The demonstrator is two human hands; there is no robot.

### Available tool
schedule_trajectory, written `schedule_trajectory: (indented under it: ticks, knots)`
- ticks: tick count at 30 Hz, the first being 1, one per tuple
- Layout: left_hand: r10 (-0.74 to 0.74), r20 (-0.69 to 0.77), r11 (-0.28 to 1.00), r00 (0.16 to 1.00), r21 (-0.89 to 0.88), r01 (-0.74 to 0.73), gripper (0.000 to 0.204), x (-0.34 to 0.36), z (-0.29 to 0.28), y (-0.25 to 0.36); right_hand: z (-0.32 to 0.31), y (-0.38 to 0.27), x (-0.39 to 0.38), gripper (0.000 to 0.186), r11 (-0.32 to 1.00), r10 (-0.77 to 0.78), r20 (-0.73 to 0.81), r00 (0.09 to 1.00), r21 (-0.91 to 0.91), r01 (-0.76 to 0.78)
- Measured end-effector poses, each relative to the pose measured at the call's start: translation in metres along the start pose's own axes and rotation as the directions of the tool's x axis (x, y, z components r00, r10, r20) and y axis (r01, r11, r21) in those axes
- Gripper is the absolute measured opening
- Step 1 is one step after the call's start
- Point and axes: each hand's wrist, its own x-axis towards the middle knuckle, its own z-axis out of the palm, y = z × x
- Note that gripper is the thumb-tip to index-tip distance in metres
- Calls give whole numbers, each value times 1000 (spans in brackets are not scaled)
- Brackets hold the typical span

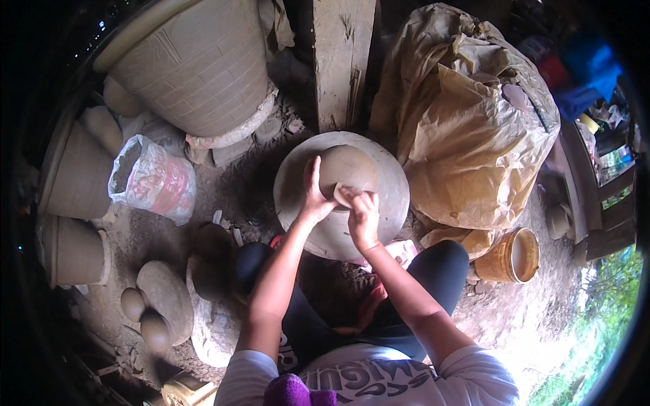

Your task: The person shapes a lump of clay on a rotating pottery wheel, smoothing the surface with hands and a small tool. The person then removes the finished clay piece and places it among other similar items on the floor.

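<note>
A rounded clay pot (349,166) rests on a broad round potter's wheel (298,230) in front of me. My left hand (315,196) lies against the pot's left side, fingers stretched out and thumb pointing toward my right hand. In my right hand (364,215), the fingers are closed on a small pale rounded scraper (344,195), held against the near side of the pot. What the scraper is made of cannot be made out. My own fingers hide part of the pot's near edge.
A large brick-patterned clay planter (196,74) stands at the far left, near a white and pink sack (159,177). Beyond the wheel rises a wooden post (342,68). On the right are a sheet-covered mound (467,142) and a yellowish bucket (502,257). Small round pots (156,331) sit lower left.
</note>
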Motion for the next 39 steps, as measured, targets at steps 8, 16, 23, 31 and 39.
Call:
schedule_trajectory:
  ticks: [8, 16, 23, 31, 39]
  knots:
    - [5, 106, 998, 994, -66, 2, 117, 16, -16, 3, -16, 59, 53, 20, 623, 659, 78, 748, 501, -601]
    - [-76, -27, 997, 997, 19, 76, 115, -2, 1, 11, -2, -2, 3, 36, 999, -43, -4, 999, -23, 43]
    - [-48, 129, 992, 990, -108, 62, 119, 12, -15, 0, -22, 62, 46, 11, 432, 695, 166, 700, 681, -591]
    - [-25, -43, 1000, 999, -1, 25, 121, -5, 2, 8, -7, -5, -7, 36, 998, 30, 55, 998, 56, -34]
    - [11, 78, 999, 997, -32, -9, 116, 11, -15, 3, -14, 46, 55, 19, 912, 410, 5, 912, -3, -410]
